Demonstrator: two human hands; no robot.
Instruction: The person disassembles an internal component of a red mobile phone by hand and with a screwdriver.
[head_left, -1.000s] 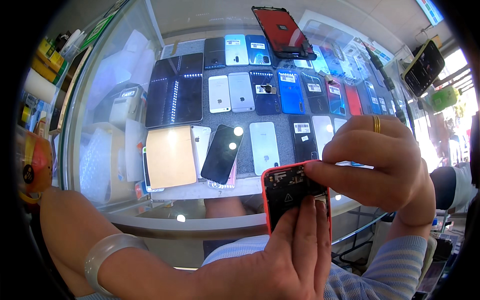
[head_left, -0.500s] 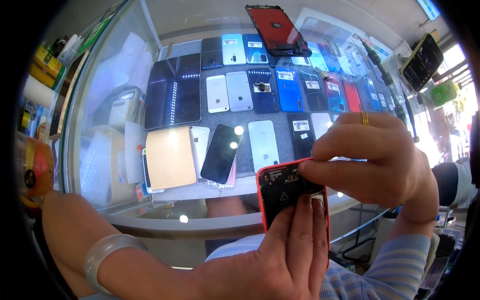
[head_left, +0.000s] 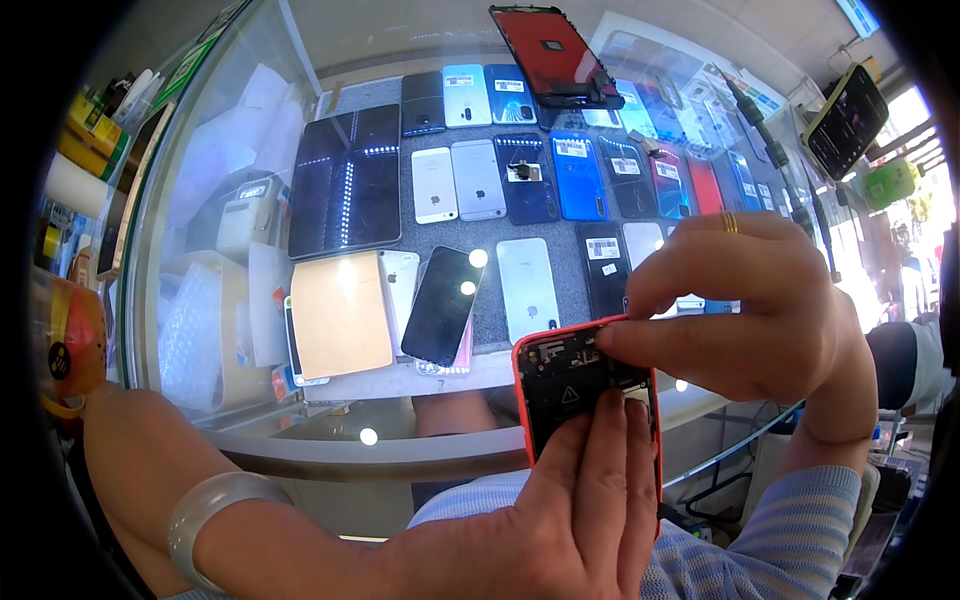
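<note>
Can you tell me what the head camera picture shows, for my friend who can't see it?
Two hands hold an opened red phone shell: the left hand grips it from below while the right hand, wearing a gold ring, pinches its top edge. Behind them, a glass display case holds rows of phones and a dark tablet.

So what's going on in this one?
A person holds an opened red-framed phone over a glass display counter. The left hand grips it from below, fingers lying over its exposed insides, while the right hand, wearing a gold ring, pinches at its top edge. Rows of phones lie under the glass, and a detached screen panel sits at the far edge.
</note>
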